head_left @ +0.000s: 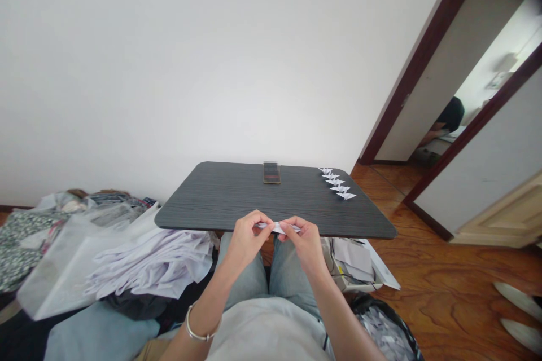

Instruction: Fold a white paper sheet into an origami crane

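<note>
Both my hands meet just in front of the near edge of a dark wood-grain table [237, 203]. My left hand [248, 237] and my right hand [302, 240] pinch the two ends of a small folded white paper piece [277, 228], fingers closed on it. A silver bracelet [199, 330] circles my left wrist. Several finished white folded paper figures [337, 183] stand in a row at the table's far right. A small dark phone-like object [271, 172] lies at the table's far middle edge.
Piled clothes and white plastic bags [105, 254] lie on the floor to the left. Papers in a box [359, 265] and a bag of paper scraps [385, 333] sit at my right. A doorway [449, 124] opens at right, with a person partly seen beyond.
</note>
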`<state>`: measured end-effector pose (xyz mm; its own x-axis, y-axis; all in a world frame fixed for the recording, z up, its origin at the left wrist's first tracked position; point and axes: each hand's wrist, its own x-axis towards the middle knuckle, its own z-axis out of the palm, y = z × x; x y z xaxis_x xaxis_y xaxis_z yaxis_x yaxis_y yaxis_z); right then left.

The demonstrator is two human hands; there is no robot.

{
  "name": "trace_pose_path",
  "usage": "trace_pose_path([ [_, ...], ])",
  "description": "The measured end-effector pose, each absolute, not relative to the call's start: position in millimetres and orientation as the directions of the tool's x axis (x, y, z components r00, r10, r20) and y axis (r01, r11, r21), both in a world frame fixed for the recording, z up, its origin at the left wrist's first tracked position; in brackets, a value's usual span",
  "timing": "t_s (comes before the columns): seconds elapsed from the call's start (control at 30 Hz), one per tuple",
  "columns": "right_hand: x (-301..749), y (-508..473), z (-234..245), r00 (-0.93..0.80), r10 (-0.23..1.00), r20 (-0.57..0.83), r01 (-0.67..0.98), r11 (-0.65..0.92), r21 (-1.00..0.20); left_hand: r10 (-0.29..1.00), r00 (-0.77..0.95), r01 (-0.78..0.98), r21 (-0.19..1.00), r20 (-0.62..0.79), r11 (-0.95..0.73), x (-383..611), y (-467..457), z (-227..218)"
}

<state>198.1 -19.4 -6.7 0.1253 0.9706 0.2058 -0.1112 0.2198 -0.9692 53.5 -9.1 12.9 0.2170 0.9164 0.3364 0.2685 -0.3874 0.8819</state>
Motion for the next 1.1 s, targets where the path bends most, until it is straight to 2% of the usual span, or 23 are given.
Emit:
trace_pose_path([
  [0.17,195.1,-22.4,-4.7,0.136,0.963,0.233,-0.090,0.247,-0.965,0.928,0.225,0.284,0.891,0.295,-0.353,55.4,-8.9,16.6],
  [0.47,193.6,-22.0,-8.6,0.132,0.974,0.182,-0.209,0.207,-0.956,0.925,0.202,0.288,0.884,0.320,-0.369,54.3,-8.8,14.8],
  [0.67,194.9,-22.0,-9.3,0.142,0.969,0.201,-0.215,0.229,-0.950,0.941,0.241,0.255,0.920,0.238,-0.298,51.4,-8.0,19.4],
  [1.1,200.7,-21.1,-8.7,0.143,0.971,0.194,-0.214,0.222,-0.951,0.938,0.325,-0.015,0.992,0.121,-0.123,40.2,-4.7,19.4],
])
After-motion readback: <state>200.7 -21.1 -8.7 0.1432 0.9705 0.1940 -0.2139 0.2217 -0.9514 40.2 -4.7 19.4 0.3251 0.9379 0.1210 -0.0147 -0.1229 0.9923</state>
